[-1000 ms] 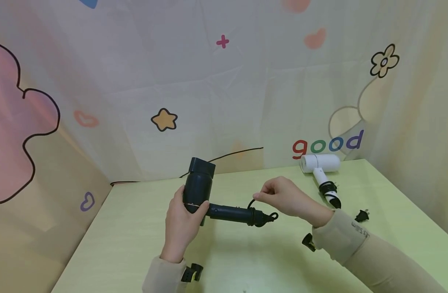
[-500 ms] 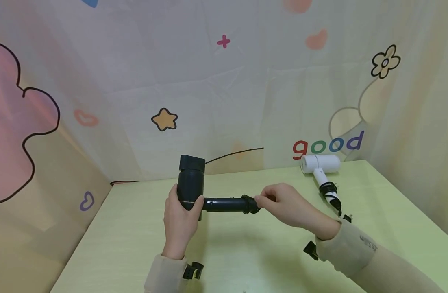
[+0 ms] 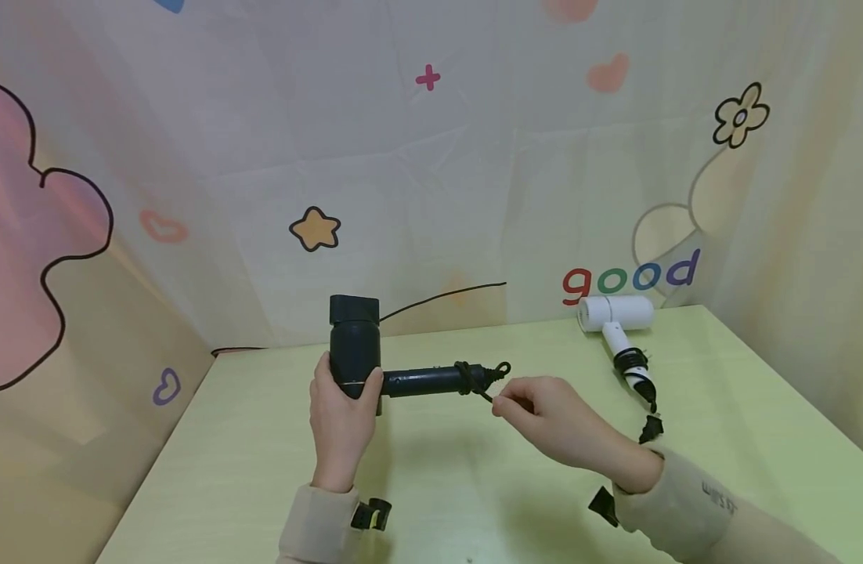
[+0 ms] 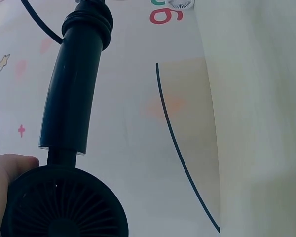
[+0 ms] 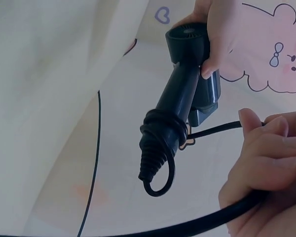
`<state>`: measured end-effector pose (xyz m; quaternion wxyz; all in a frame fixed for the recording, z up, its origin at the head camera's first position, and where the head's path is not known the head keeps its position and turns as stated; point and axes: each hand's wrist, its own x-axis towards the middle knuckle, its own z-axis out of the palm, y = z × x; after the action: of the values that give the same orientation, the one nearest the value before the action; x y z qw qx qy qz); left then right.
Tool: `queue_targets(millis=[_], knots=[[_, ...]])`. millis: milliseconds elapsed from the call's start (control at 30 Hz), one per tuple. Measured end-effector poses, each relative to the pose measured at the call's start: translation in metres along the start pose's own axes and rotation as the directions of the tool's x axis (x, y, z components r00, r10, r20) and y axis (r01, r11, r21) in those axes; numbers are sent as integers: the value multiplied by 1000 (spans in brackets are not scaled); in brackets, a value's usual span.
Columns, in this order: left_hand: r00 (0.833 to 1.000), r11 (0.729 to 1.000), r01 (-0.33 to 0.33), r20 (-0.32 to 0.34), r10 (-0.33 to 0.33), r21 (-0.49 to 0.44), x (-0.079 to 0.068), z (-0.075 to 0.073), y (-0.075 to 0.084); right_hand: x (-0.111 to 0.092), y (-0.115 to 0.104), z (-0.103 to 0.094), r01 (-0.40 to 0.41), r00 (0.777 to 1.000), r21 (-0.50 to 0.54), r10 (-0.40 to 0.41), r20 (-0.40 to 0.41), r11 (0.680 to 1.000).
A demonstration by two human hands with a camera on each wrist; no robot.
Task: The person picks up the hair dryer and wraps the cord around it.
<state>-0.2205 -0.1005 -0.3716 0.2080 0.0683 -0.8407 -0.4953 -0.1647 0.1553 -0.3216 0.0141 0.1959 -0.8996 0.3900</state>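
Observation:
In the head view my left hand (image 3: 343,431) grips the body of a black hair dryer (image 3: 355,352), held above the table with its handle pointing right. A black cord (image 3: 465,377) is wound round the end of that handle, with a small loop beyond it. My right hand (image 3: 565,423) pinches the cord just off the handle. In the right wrist view a taut stretch of cord (image 5: 214,131) runs from the windings to the right fingertips, and more cord passes below through the curled fingers. The left wrist view shows the dryer's round grille (image 4: 64,207) and a left fingertip beside it.
A white hair dryer (image 3: 618,313) with black cord wrapped round its handle lies at the table's back right. A black plug (image 3: 652,428) shows beside the right sleeve. Behind the pale green table (image 3: 248,439) hangs a printed curtain (image 3: 375,157).
The right hand has come down from above the handle to just below its end, carrying the cord round. The dryer has shifted left and its handle has levelled. The plug has moved left.

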Motion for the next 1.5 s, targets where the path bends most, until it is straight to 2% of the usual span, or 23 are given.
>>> queue_targets(millis=[333, 633, 867, 1067, 1267, 1500], knots=[[998, 997, 51, -20, -52, -62, 4, -3, -3, -16, 2, 14, 13, 999, 9, -13, 36, 1000], [996, 994, 83, -32, -86, -72, 4, -7, -1, -26, 16, 29, 23, 988, 65, -32, 152, 998], [995, 991, 90, -35, -94, -96, 5, -10, -1, -31, 27, 36, 19, 979, 109, -40, 199, 994], [995, 987, 96, -23, -100, -126, 4, -13, 0, -29, 39, 39, 23, 972, 148, -57, 230, 989], [994, 982, 107, 9, -107, -153, 2, -14, 2, -19, 55, 42, 27, 964, 135, -61, 258, 990], [992, 978, 124, 34, -120, -169, 1, -13, 4, -10, 61, 48, 18, 962, 104, -45, 268, 994]])
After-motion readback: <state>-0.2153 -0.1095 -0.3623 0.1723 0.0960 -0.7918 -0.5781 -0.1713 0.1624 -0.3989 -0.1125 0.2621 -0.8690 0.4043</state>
